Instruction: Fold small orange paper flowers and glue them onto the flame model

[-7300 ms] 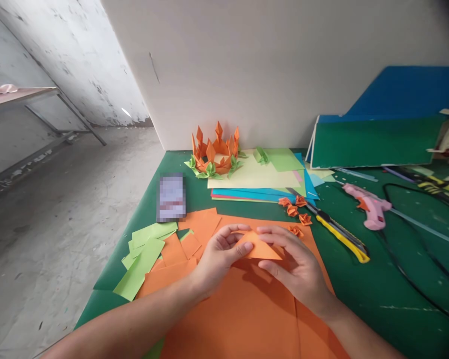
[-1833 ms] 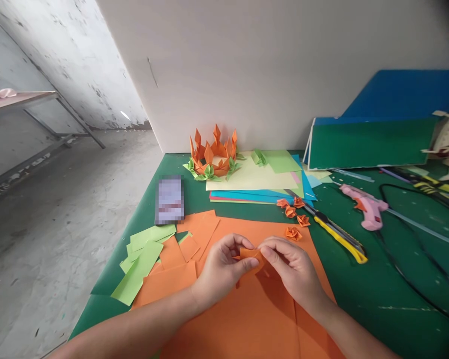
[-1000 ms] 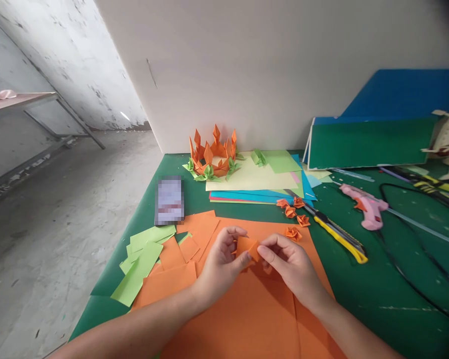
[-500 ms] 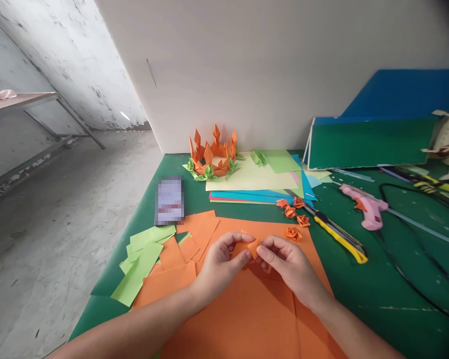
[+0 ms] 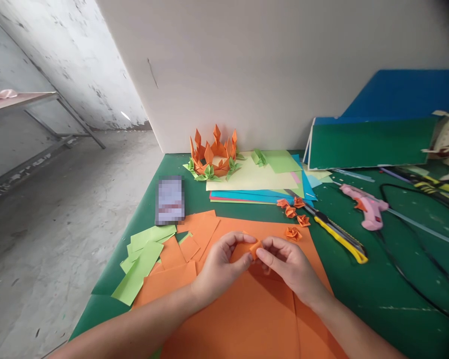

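Note:
A small folded piece of orange paper [image 5: 255, 248] is pinched between both hands, above a large orange sheet [image 5: 243, 319]. My left hand [image 5: 224, 262] grips its left side with thumb and fingertips, and my right hand [image 5: 288, 264] presses the right side the same way. The fingers partly cover its folds. Just beyond my right hand sits an orange paper rose [image 5: 293, 233], with several more paper roses [image 5: 291, 212] behind it. Orange and green paper pieces [image 5: 138, 274] overlap to the left of my left hand.
A paper crown [image 5: 214, 154] stands at the back beside stacked coloured sheets [image 5: 254, 177]. A phone [image 5: 170, 200] lies left. On the right are a yellow utility knife [image 5: 340, 239], a pink glue gun [image 5: 370, 207] with its cable, and leaning boards [image 5: 372, 144].
The small orange paper has turned slightly between my fingertips and shows a narrower face. My hands have otherwise barely moved.

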`<state>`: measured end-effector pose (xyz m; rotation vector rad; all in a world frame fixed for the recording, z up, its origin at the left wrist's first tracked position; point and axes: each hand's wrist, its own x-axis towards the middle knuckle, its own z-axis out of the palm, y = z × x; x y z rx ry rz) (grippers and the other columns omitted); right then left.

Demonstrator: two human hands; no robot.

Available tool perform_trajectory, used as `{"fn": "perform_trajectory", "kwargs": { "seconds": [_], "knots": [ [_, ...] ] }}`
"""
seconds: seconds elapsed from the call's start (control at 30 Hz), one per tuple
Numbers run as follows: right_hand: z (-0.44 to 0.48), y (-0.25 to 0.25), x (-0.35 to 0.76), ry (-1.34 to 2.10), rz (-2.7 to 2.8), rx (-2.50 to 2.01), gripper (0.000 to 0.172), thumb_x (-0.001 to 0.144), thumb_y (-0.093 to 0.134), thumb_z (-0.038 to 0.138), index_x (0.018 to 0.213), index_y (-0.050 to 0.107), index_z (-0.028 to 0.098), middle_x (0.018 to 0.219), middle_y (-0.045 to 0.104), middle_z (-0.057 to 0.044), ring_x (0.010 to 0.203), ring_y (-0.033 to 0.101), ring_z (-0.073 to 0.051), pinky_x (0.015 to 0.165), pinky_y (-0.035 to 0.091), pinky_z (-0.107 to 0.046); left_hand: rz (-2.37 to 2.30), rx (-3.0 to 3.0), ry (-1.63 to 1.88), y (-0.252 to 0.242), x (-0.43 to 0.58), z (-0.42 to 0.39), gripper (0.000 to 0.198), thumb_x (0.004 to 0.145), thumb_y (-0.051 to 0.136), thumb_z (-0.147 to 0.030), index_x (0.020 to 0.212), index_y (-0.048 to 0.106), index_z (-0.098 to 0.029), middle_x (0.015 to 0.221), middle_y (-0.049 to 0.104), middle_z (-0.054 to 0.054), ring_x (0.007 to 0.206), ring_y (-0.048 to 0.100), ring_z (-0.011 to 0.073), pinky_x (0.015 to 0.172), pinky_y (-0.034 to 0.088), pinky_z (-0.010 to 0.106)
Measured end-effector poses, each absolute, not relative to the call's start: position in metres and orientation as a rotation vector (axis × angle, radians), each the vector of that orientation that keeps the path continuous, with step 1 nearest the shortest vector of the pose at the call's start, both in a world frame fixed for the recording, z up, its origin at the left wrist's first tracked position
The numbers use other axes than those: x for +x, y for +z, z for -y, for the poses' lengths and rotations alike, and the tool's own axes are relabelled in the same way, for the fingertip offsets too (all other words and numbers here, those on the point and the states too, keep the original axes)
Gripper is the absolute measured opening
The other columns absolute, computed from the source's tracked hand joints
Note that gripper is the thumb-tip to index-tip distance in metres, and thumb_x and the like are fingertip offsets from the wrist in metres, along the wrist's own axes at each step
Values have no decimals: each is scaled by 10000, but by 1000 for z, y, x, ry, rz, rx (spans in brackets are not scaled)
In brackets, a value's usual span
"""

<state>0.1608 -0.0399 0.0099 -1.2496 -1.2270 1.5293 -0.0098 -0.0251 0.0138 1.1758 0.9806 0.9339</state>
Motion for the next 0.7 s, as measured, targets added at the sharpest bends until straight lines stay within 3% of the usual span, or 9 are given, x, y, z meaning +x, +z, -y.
{"fn": "perform_trajectory", "kwargs": {
  "seconds": [0.23,0.47,0.7],
  "knots": [
    [39,9,162,1543,1253,-1258,333,804,665,494,749,587,175,649,488,36,595,460,-94,543,397,-233,-994,1287,937,12,-10,25,188,781,666,-164,966,666,-200,1019,664,50,1035,601,197,949,459,334],
    [39,7,163,1578,1224,-1265,342,786,676,506,735,594,178,658,559,22,599,500,-103,563,429,-241,-960,1225,937,10,-10,26,190,789,701,-249,971,677,-202,1035,669,56,1043,604,209,933,470,339],
    [39,10,162,1593,1171,-1270,331,775,696,489,732,607,174,660,581,16,609,511,-104,582,438,-246,-938,1241,947,9,-11,26,202,795,694,-221,995,669,-207,1049,653,57,1064,592,207,962,465,350]
  ]
}}
